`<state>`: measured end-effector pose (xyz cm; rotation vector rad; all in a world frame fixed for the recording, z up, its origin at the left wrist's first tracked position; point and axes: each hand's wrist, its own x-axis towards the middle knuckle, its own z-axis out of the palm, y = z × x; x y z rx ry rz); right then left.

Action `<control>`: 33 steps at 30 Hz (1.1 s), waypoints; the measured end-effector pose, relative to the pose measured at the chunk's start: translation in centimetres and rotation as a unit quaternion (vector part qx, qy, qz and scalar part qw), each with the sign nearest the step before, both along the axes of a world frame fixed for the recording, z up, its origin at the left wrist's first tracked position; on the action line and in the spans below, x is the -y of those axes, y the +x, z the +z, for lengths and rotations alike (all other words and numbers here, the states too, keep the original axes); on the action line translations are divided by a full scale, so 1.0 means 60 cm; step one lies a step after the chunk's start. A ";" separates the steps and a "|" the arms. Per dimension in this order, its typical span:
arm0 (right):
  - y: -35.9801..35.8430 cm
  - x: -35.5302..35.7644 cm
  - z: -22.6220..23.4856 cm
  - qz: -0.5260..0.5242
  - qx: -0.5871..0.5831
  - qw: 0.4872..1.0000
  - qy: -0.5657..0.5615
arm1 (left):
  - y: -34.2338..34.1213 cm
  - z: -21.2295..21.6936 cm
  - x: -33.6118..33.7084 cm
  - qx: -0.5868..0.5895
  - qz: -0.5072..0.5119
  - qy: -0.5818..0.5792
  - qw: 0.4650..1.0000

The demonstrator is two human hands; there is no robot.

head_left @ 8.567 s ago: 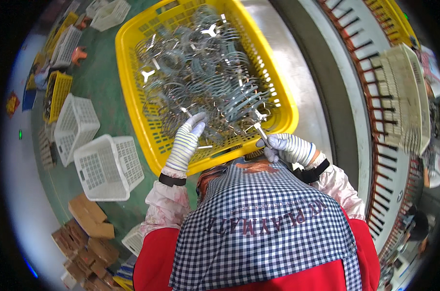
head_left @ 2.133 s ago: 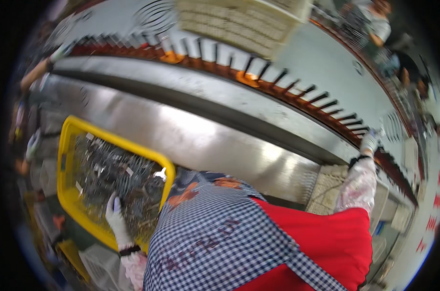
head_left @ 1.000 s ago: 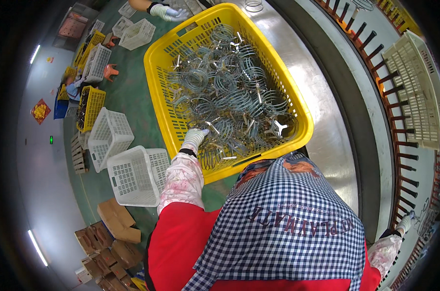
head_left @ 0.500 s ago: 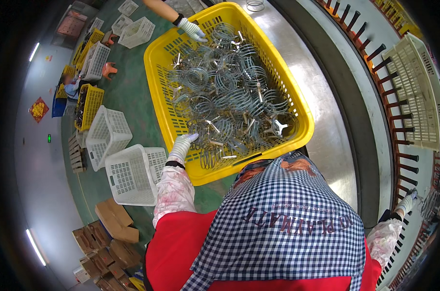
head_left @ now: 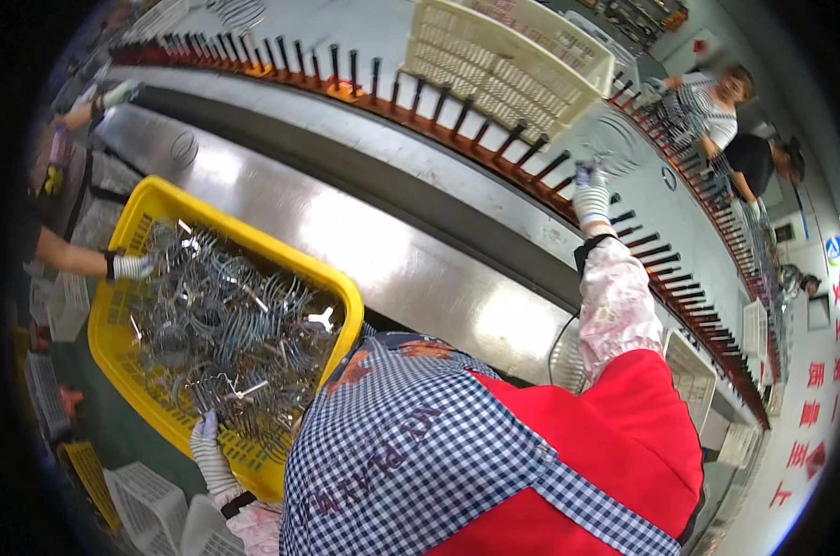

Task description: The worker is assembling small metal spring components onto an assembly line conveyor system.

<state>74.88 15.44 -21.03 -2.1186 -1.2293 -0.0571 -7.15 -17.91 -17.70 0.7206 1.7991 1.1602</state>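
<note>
At lower left, the gloved left hand point(head_left: 207, 443) rests its fingers, loosely curled, among the tangled metal wire rings point(head_left: 223, 329) near the front rim of the yellow basket point(head_left: 253, 246); whether a ring is actually pinched between them cannot be told at this size. Rings fill the basket outward from the fingertips toward its far wall. At upper right, the gloved right hand point(head_left: 590, 195) reaches up to the row of dark pegs point(head_left: 494, 148) on the orange rail, fingers closed about something small and dark, possibly a peg tip. A steel bench point(head_left: 410, 259) lies between basket and rail. Another person's gloved hand point(head_left: 132, 267) enters the basket from the left. A cream crate point(head_left: 503, 60) stands beyond the rail.
</note>
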 end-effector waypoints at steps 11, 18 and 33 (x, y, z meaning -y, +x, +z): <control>-0.164 -0.084 0.127 0.029 -0.022 0.999 0.004 | 0.169 0.078 -0.181 0.011 -0.157 0.044 0.987; -0.295 -0.131 0.175 0.045 -0.098 0.992 0.072 | 0.244 0.148 -0.209 0.005 -0.189 0.049 0.981; -0.465 -0.077 0.185 0.162 -0.183 0.969 -0.040 | 0.285 0.187 -0.191 -0.002 -0.209 0.102 0.973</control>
